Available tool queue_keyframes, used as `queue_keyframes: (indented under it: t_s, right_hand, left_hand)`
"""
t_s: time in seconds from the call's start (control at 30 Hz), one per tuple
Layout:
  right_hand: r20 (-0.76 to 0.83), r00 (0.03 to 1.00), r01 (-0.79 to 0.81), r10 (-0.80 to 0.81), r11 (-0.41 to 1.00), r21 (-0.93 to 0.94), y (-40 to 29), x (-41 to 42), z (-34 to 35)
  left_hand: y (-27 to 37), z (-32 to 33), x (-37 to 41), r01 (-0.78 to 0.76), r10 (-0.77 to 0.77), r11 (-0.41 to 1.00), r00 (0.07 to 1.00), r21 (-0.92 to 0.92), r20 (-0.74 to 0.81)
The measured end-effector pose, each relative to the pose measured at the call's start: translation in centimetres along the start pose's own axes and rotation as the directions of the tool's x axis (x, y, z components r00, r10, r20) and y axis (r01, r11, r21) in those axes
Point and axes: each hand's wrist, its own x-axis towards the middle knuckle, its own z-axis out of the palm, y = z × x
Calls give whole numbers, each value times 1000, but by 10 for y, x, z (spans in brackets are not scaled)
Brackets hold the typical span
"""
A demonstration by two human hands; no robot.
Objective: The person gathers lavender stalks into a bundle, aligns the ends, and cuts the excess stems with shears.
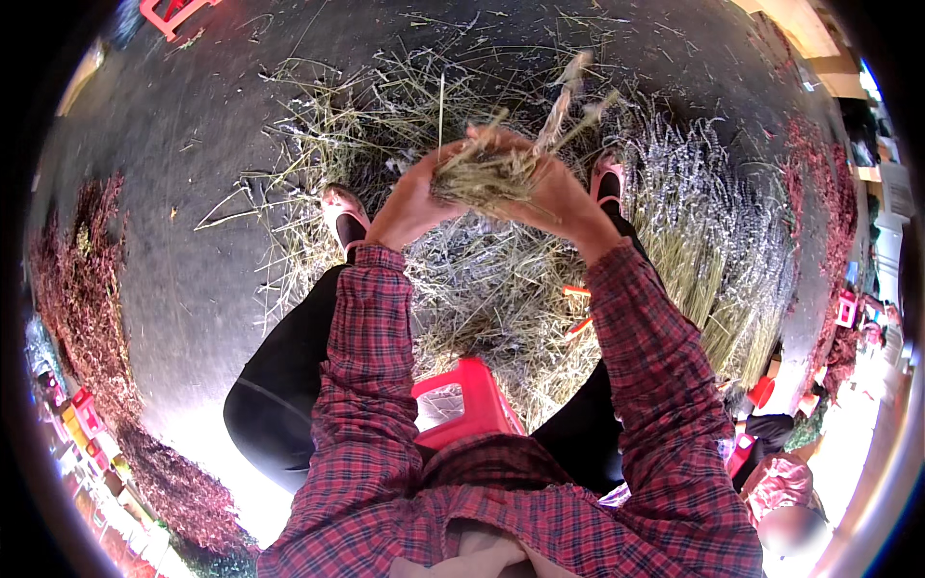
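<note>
Both of my hands close around a bundle of dried stems (484, 173), held in front of me above the floor. The bundle is blurred, and a few stalks poke out past my fingers. My left hand (415, 199) grips it from the left, my right hand (560, 191) from the right. Below them, loose dried lavender stalks (498, 274) litter the ground between my feet. A thick pile of lavender (708, 231) with purple-grey flower heads lies to the right. Orange scissor-like handles (578, 325) show beside my right forearm, partly hidden.
A red plastic stool (466, 397) is beneath me. Dark red dried plants (83, 267) line the left, with more red plants (827, 195) along the right. Another person (780, 484) is at lower right. A red stool (170, 14) stands at upper left, and cardboard boxes (809, 36) at upper right.
</note>
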Motion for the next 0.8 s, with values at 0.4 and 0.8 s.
queue_keyframes:
  t_s: [0.4,0.8]
  right_hand:
    - [-101,979,171,-176,984,-54,-22,-7,-2]
    - [-130,985,127,-117,989,71,-31,-13,2]
  left_hand:
    - [6,0,-8,49,-51,853,999,-520,11]
    - [10,-2,-10,-150,187,601,981,-785,-44]
